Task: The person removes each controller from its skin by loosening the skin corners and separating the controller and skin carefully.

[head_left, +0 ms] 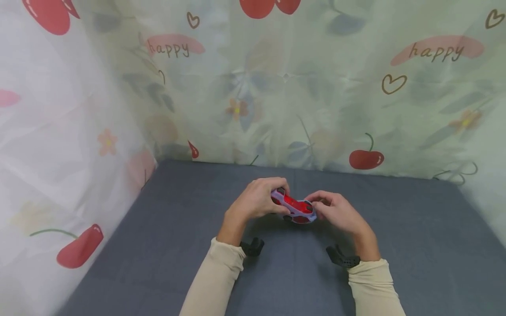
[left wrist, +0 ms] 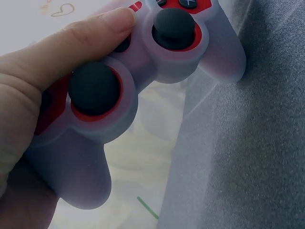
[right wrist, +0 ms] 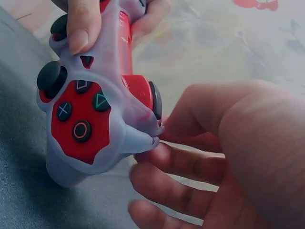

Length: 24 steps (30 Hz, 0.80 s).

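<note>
A red game controller (head_left: 296, 204) in a translucent pale silicone sleeve (right wrist: 136, 139) is held up over the grey table. My left hand (head_left: 258, 197) grips one end of it, the thumb (left wrist: 90, 40) lying across the face between two black thumbsticks (left wrist: 94, 88). At the other end, my right hand (head_left: 341, 214) pinches the sleeve's edge between thumb and forefinger, drawing it out to a point beside the shoulder buttons (right wrist: 143, 93). The face buttons (right wrist: 82, 131) show through an opening in the sleeve. My other right fingers are loosely bent below.
The dark grey cloth-covered table (head_left: 170, 272) spreads around both arms. A pale curtain (head_left: 276, 96) printed with cherries and flowers stands behind and at the sides. Black camera mounts (head_left: 343, 258) sit at both wrists.
</note>
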Tool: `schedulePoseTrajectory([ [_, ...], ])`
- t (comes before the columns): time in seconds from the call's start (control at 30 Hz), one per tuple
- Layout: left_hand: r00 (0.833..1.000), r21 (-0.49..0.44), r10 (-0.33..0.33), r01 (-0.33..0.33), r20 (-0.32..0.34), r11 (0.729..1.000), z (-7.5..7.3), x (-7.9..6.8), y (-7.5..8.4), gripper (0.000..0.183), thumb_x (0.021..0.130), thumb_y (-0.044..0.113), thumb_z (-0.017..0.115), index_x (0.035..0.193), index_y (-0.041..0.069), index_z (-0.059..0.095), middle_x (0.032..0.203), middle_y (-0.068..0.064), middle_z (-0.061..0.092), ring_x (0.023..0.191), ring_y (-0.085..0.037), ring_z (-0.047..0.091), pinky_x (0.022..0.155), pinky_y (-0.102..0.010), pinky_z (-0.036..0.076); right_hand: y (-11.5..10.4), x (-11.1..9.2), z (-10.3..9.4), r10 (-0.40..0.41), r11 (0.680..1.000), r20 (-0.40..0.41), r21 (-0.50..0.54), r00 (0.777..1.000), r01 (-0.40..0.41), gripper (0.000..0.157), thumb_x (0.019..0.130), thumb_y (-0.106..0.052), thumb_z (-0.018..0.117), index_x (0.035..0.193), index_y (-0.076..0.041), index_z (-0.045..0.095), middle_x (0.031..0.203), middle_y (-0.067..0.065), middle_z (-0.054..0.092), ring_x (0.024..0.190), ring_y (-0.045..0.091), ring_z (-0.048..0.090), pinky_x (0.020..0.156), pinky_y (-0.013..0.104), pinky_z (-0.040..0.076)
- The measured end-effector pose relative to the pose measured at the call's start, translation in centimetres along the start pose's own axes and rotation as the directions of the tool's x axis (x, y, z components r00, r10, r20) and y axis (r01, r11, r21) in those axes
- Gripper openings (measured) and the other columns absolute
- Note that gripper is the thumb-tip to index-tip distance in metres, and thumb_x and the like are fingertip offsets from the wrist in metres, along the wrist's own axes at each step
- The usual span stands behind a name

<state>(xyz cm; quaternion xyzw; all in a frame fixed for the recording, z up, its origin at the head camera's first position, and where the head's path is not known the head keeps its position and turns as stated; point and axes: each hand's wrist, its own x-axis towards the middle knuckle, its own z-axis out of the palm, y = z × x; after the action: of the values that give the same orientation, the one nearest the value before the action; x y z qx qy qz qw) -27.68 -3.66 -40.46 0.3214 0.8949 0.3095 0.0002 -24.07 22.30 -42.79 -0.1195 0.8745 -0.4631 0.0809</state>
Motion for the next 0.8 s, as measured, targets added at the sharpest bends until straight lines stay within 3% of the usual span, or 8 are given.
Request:
schedulePoseTrajectory([
  [0.27, 1.0, -0.025, 0.002, -0.002, 0.004, 1.0, 0.0, 0.0, -0.4, 0.036, 0.076, 0.035, 0.091, 0.098, 0.034, 0.063, 0.093, 0.015, 0.064, 0.083, -0.007, 0.06, 0.069, -0.024, 0.051, -0.2, 0.5, 0.7, 0.006, 1.0, -0.035, 0.021, 0.999, -0.005, 0.031, 0.1, -0.038, 0.065, 0.114, -0.011, 0.071, 0.078, 0.007, 0.059, 0.074, 0.035, 0.058, 0.063, 0.032, 0.05],
  [0.4, 1.0, -0.025, 0.006, -0.005, 0.006, 1.0, -0.1, -0.1, -0.4, 0.036, 0.076, 0.035, 0.091, 0.099, 0.033, 0.063, 0.094, 0.014, 0.065, 0.083, -0.007, 0.06, 0.069, -0.024, 0.051, -0.2, 0.8, 1.2, 0.007, 1.0, -0.062, 0.025, 0.998, -0.005, 0.028, 0.1, -0.037, 0.066, 0.11, -0.011, 0.071, 0.076, 0.006, 0.058, 0.073, 0.039, 0.057, 0.059, 0.03, 0.047],
  [0.53, 1.0, -0.015, 0.003, -0.003, 0.012, 1.0, -0.1, -0.1, -0.2, 0.036, 0.075, 0.035, 0.091, 0.098, 0.033, 0.064, 0.094, 0.015, 0.065, 0.083, -0.007, 0.06, 0.069, -0.024, 0.051, -0.1, 0.8, 1.2, 0.002, 1.0, -0.064, 0.031, 0.998, 0.0, 0.025, 0.1, -0.031, 0.066, 0.108, -0.008, 0.07, 0.078, 0.006, 0.06, 0.073, 0.034, 0.058, 0.062, 0.031, 0.048],
  [0.63, 1.0, 0.018, 0.018, -0.018, 0.018, 1.0, -0.1, 0.0, 0.2, 0.036, 0.075, 0.035, 0.092, 0.099, 0.034, 0.064, 0.096, 0.017, 0.065, 0.084, -0.005, 0.06, 0.071, -0.024, 0.051, -0.1, 0.9, 1.3, 0.058, 0.993, -0.048, 0.11, 0.997, -0.053, 0.023, 0.101, -0.028, 0.065, 0.106, -0.006, 0.068, 0.079, 0.002, 0.062, 0.072, 0.027, 0.059, 0.065, 0.033, 0.05],
  [0.8, 0.999, 0.063, 0.041, -0.042, 0.022, 0.997, 0.0, 0.0, 0.6, 0.037, 0.075, 0.036, 0.092, 0.1, 0.034, 0.065, 0.097, 0.017, 0.065, 0.085, -0.004, 0.059, 0.073, -0.023, 0.051, -0.3, 1.3, 1.8, 0.172, 0.949, -0.022, 0.27, 0.985, -0.16, 0.023, 0.101, -0.026, 0.06, 0.103, -0.004, 0.067, 0.077, -0.004, 0.063, 0.069, 0.017, 0.056, 0.069, 0.035, 0.051],
])
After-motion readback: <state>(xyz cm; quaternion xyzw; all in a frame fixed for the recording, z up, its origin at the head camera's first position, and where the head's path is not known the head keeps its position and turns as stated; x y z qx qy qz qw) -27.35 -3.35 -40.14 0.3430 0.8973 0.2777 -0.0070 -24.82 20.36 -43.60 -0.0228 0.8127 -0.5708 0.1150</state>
